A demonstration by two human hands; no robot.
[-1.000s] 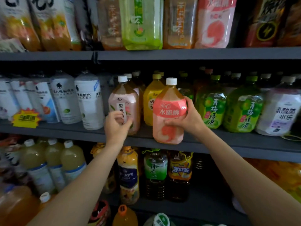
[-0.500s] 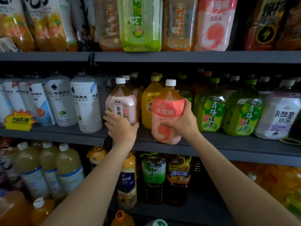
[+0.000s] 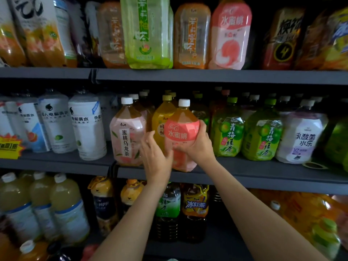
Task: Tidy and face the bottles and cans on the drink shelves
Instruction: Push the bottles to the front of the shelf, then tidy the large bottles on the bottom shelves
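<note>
Both arms reach up to the middle shelf (image 3: 244, 167). The right hand (image 3: 197, 146) grips the peach bottle (image 3: 181, 132) at its front edge; the left hand (image 3: 155, 157), fingers straight, touches its side. A peach oolong bottle (image 3: 127, 136) stands just left.

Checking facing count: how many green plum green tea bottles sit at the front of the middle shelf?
2. One green plum tea bottle stands just right of the right hand; the second is beside it, further right. Green caps behind suggest more, mostly hidden.

Coral-red label (image 3: 181, 131), white cap (image 3: 184, 102), amber-orange bottle (image 3: 181, 117), grey shelf (image 3: 263, 169).
</note>
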